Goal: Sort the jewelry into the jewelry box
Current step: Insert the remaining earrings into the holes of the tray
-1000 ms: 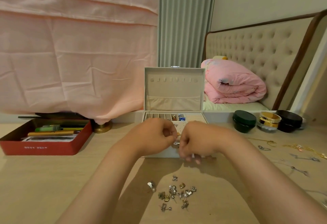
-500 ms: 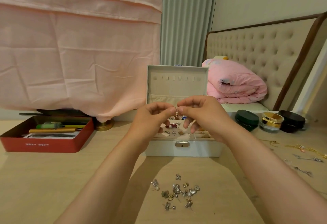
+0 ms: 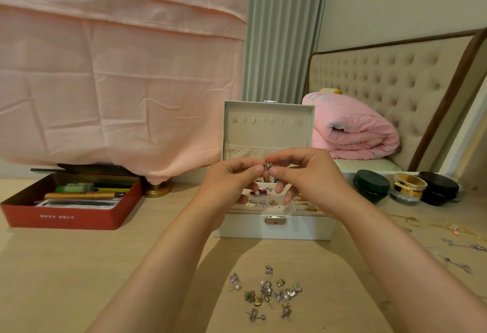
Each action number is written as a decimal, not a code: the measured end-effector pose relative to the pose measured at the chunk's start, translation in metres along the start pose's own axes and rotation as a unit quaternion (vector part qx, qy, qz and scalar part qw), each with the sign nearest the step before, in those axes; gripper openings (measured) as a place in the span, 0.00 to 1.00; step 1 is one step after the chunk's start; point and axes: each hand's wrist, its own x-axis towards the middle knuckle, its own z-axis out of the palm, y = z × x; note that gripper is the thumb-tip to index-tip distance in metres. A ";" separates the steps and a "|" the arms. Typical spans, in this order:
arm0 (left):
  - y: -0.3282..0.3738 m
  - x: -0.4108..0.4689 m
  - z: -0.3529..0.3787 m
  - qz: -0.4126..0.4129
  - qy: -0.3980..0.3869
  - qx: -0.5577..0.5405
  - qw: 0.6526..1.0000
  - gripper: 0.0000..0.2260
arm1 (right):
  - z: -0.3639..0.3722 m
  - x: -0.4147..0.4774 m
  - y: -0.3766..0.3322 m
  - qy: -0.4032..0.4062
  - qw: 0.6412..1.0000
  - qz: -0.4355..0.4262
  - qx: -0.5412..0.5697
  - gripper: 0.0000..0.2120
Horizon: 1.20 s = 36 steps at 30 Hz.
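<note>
A white jewelry box stands open on the wooden table, its lid upright, with several small earrings set in its perforated tray. Above the tray my left hand and my right hand meet and together pinch a small silver stud earring between fingertips. A pile of loose silver and gold earrings lies on the table in front of the box, between my forearms.
A red tin with pens sits at the left. Three round jars stand right of the box. Thin necklaces and chains lie on the table at far right. A pink cloth hangs behind; a bed lies beyond.
Both hands rose from the front edge of the box to above its tray and now hold the small earring up between them.
</note>
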 end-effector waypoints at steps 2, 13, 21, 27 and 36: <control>0.002 0.001 0.000 0.002 -0.001 0.005 1.000 0.04 | 0.000 0.001 0.000 0.011 1.000 -0.015 -0.011 0.10; 0.009 0.012 0.004 -0.007 -0.018 0.012 1.000 0.06 | -0.001 0.006 0.001 0.043 0.996 -0.059 -0.042 0.10; -0.005 0.033 0.008 0.103 0.036 0.207 0.972 0.07 | -0.021 0.034 0.017 0.060 0.986 -0.043 -0.152 0.07; -0.027 0.041 0.001 0.165 -0.011 0.524 0.835 0.14 | -0.023 0.042 0.042 0.016 0.897 -0.008 -0.442 0.07; -0.041 0.045 0.000 0.161 -0.069 0.576 0.798 0.17 | -0.019 0.042 0.044 -0.052 0.818 -0.031 -0.572 0.11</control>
